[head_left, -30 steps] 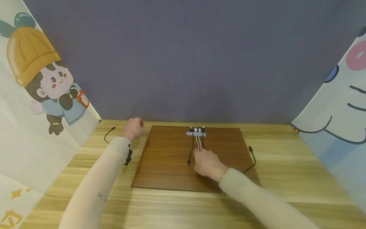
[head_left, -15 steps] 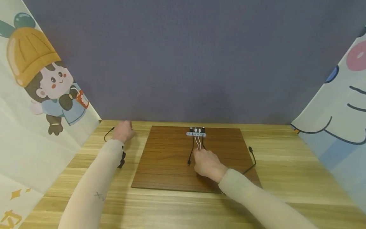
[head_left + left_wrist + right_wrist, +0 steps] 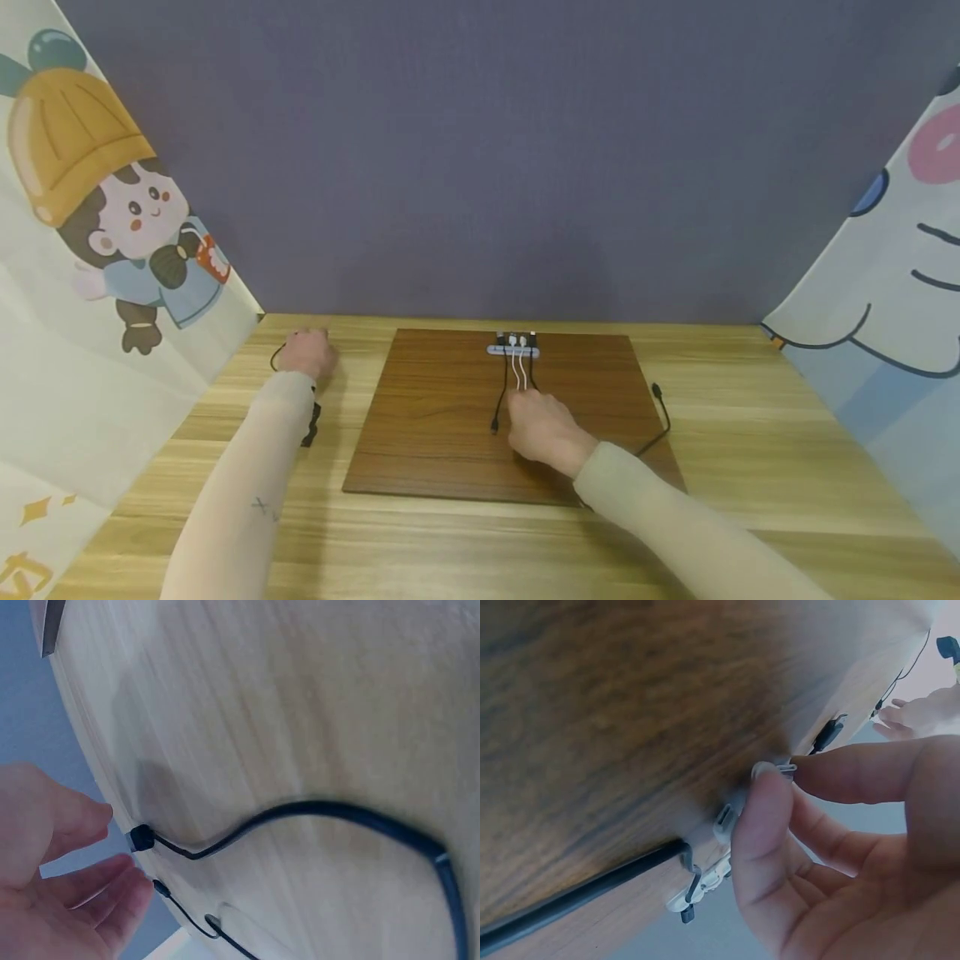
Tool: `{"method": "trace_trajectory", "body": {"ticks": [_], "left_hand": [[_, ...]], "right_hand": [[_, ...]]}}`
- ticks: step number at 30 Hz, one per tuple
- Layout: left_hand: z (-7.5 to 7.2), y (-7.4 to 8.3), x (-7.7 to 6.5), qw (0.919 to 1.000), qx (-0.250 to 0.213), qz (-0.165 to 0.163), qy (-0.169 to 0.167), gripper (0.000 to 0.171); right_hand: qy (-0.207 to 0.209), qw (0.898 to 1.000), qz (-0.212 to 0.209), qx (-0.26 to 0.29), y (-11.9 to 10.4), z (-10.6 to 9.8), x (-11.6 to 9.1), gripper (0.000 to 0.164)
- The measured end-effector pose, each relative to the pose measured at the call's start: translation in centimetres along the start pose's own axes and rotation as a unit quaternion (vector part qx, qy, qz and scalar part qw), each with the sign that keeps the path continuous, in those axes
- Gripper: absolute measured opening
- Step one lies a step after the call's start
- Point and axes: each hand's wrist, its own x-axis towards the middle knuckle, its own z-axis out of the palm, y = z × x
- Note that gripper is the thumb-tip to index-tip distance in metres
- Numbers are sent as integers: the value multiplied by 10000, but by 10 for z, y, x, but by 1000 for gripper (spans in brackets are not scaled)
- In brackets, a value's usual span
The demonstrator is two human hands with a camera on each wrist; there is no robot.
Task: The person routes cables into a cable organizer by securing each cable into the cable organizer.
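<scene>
My left hand [image 3: 306, 352] is over the left back of the table. In the left wrist view its thumb and fingers are spread apart, close to the black plug [image 3: 141, 838] of a black cable [image 3: 322, 808]. A second thin black plug [image 3: 160, 888] lies by the fingertips. Over the brown board [image 3: 420, 417], my right hand [image 3: 546, 429] pinches a small white cable connector [image 3: 786, 770] between thumb and finger. Another white connector [image 3: 724, 823] is beside the thumb. Two white cables [image 3: 519, 375] run from this hand up to a pale cable holder [image 3: 495, 351].
A black cable with its plug [image 3: 495, 425] hangs from the holder onto the board. Another black cable [image 3: 667, 417] lies across the board's right edge. A grey partition [image 3: 480, 167] stands along the table's back, with printed cloths [image 3: 60, 375] at the sides.
My left hand has moved left and slightly lower, from near the board's corner to the black cable on the left. The right hand keeps its place on the white cable.
</scene>
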Motion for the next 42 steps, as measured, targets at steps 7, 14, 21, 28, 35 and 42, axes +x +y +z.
{"method": "trace_trajectory", "body": {"ticks": [7,14,21,28,35,42], "left_hand": [[4,-4,2,9998,99,115,120,34],[6,-1,0,9995,175,213,184,33],[-1,4,0,9989,-455,39,-87,21],[-4,9,-1,9944,-964,121,-417,15],[-6,23,1,9916,-1156,464,-357,27],[-4,43,0,9896,-1213,712,-305,25]], "right_hand": [[43,9999,-95,-20,-1,2,1,14],[61,9999,-88,-58,-1,2,0,16],[59,10000,-42,-68,0,0,0,17],[57,10000,-12,58,-2,-4,-3,17],[115,9998,4,130,-3,-6,-3,16],[186,9997,-96,91,-4,-6,-4,6]]}}
